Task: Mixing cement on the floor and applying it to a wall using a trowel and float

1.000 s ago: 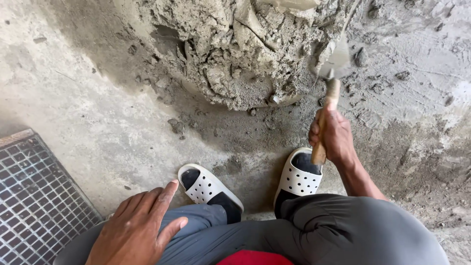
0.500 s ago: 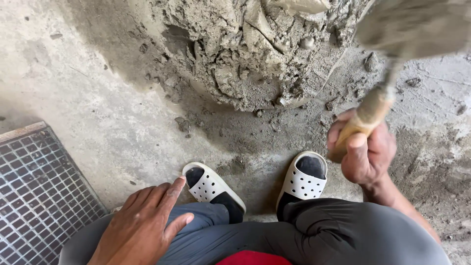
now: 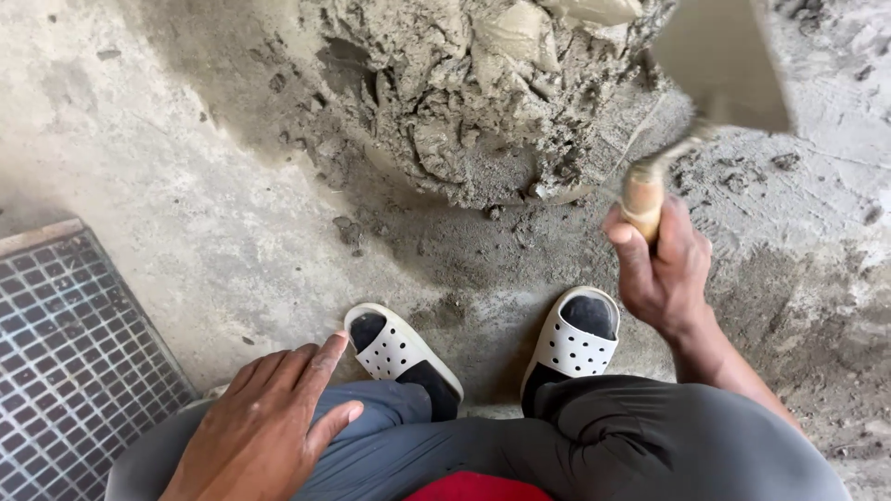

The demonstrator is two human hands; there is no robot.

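Lifting clear of the mortar pile (image 3: 483, 102), the trowel (image 3: 719, 70) now hangs blurred above its right edge (a second ago its blade was dug into the heap), so a scoop looks taken. From the head view, the right hand (image 3: 664, 269) grips the wooden handle; the left hand (image 3: 269, 427) rests spread, holding nothing, on the knee, beside a metal grate (image 3: 65, 362).

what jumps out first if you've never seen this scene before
The big grey heap of wet mortar at top centre draws the eye first, piled on the rough concrete floor. Just right of it, the right hand grips the wooden handle of a trowel, its blade raised and blurred. Lower down, two white perforated clogs point toward the heap, the left hand rests on the knee, and a metal grate sits at far left.
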